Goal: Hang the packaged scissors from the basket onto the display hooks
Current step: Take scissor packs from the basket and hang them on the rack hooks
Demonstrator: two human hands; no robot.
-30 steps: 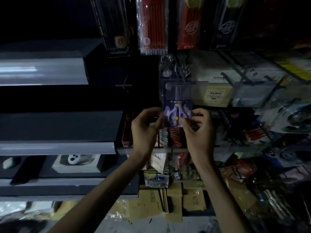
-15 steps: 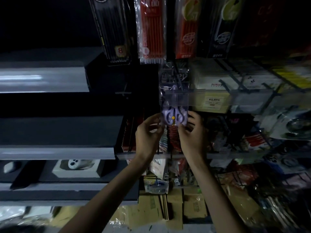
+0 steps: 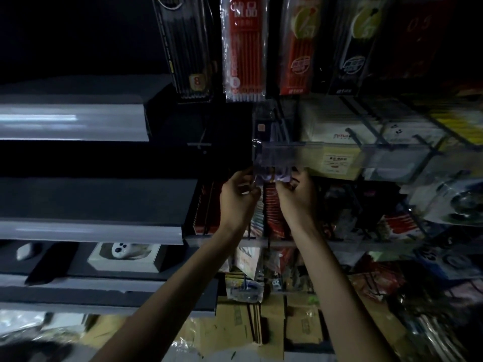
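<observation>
Both arms are raised to the display rack. The left grip [image 3: 239, 197] and right grip [image 3: 298, 197] each pinch a bottom corner of the scissors pack [image 3: 273, 175], fingers curled on the clear wrap, left on the left edge, right on the right edge. The pack stands upright above both grips, with the purple handles just over the fingertips. Its upper part runs up behind the clear price rail [image 3: 326, 156], at the rail's left end. The top of the pack is dim and blurred (cannot tell if its hole sits on a hook).

Above the pack hang a red pencil pack [image 3: 244, 48] and a black pencil pack [image 3: 185, 48], their lower edges near the scissors pack's top. Wire hooks [image 3: 376, 131] stick out to the right of it, over white boxed stock [image 3: 337, 121].

Grey shelves [image 3: 73, 121] step down the left side. A white box [image 3: 125, 254] with a small panda-faced item is on a lower shelf, near its right end. Cardboard boxes [image 3: 300, 325] are stacked low between the forearms. More bagged goods crowd the right side, too dark to name.
</observation>
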